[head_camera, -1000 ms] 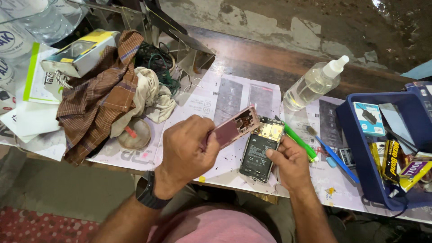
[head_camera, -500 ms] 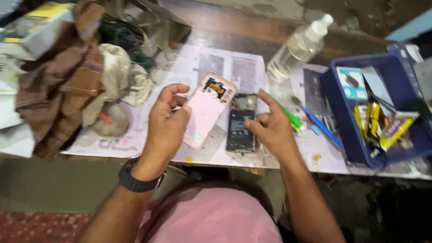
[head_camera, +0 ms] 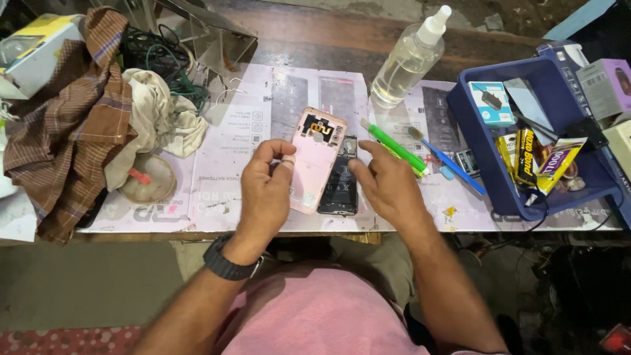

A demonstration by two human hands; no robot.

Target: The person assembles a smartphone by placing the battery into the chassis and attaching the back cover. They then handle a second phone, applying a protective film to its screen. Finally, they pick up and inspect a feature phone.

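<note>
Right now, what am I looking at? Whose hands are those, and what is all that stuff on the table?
The camera sits on a person's head and looks down, so you see their own two bare hands. No machine here. The left hand, with a black watch on its wrist, keeps a grip on a pink phone back cover. The right hand rests on the opened phone, dark inside, lying on the printed paper mat. Beside it are a green tool, a blue-handled brush and a clear spray bottle. On the right stands a blue tray of small packets; on the left lies a brown checked cloth.
</note>
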